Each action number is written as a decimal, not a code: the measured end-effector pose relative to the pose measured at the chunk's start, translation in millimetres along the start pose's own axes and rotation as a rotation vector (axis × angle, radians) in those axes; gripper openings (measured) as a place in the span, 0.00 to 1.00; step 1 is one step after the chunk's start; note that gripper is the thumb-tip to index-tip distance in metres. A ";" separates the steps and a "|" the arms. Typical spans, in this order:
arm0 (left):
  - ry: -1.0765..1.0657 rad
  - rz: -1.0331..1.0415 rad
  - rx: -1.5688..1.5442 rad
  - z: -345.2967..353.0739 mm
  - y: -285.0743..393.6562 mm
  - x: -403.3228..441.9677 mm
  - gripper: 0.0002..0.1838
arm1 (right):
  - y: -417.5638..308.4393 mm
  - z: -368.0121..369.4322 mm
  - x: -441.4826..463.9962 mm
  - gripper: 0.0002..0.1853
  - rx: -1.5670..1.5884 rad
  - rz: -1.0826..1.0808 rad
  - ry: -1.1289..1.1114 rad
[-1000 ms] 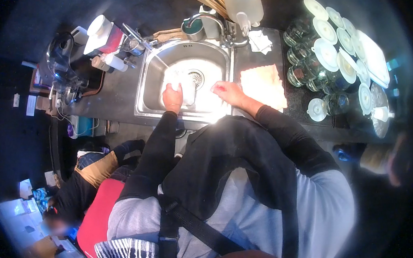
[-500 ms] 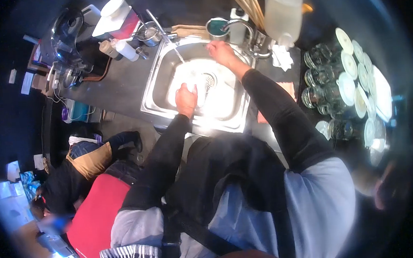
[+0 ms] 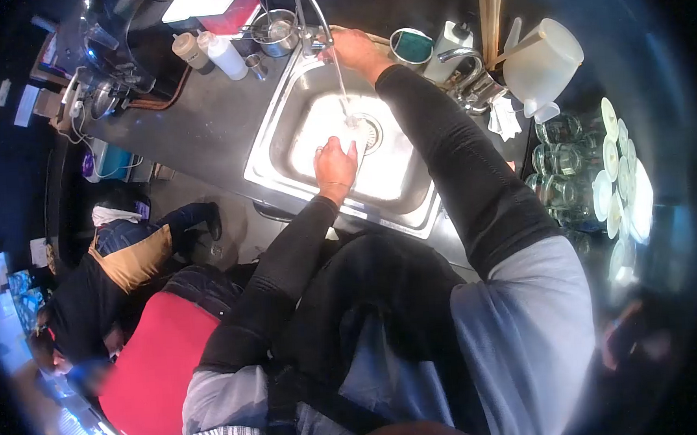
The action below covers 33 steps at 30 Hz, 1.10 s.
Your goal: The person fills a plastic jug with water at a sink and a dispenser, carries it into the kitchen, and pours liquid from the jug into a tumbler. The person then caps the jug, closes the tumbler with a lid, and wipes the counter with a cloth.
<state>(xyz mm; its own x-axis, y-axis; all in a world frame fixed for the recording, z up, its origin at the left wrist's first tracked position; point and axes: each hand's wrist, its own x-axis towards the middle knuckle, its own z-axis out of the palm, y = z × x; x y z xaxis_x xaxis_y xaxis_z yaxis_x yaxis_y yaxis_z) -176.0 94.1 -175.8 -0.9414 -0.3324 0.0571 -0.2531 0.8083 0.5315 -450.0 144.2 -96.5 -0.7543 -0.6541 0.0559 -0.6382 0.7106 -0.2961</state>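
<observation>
Water [image 3: 341, 84] falls into the sink [image 3: 261, 155] just by my left hand [image 3: 336, 171], where glare hides whether its fingers grip anything. My right hand [image 3: 351, 50] has just reached the slim faucet [image 3: 305, 38] at the sink's far-left corner, putting it at the stream's source; I can't tell its fingers' hold.

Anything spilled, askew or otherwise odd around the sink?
Nothing looks damaged or spilled; the running water falls inside the sink. The crumpled white wad beside the pitcher looks untidy. The pitcher seems tilted, though lens distortion may explain that. Glare hides part of the basin.
</observation>
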 end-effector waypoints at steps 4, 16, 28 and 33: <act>-0.002 -0.014 -0.039 -1.3 0.2 0.3 0.20 | 12.3 8.3 8.2 0.19 -0.048 0.001 0.009; -0.014 -0.028 -0.048 2.2 -1.3 2.7 0.20 | 1.7 -1.6 6.3 0.24 0.219 0.318 0.106; 0.105 0.546 -0.056 -24.4 -14.9 26.7 0.20 | -52.1 -53.4 -386.7 0.16 0.640 0.510 0.183; -0.051 0.731 -0.028 -118.4 88.3 -3.1 0.16 | -41.8 -98.2 -585.4 0.23 0.824 0.741 -0.080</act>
<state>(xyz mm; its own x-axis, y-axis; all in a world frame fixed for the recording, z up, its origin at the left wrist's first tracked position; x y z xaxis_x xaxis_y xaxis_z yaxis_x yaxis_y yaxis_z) -169.1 109.0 -29.0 -0.8772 0.3102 0.3664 0.4484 0.8020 0.3945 3.1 522.8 -23.2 -0.8758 -0.1743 -0.4502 0.2865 0.5629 -0.7753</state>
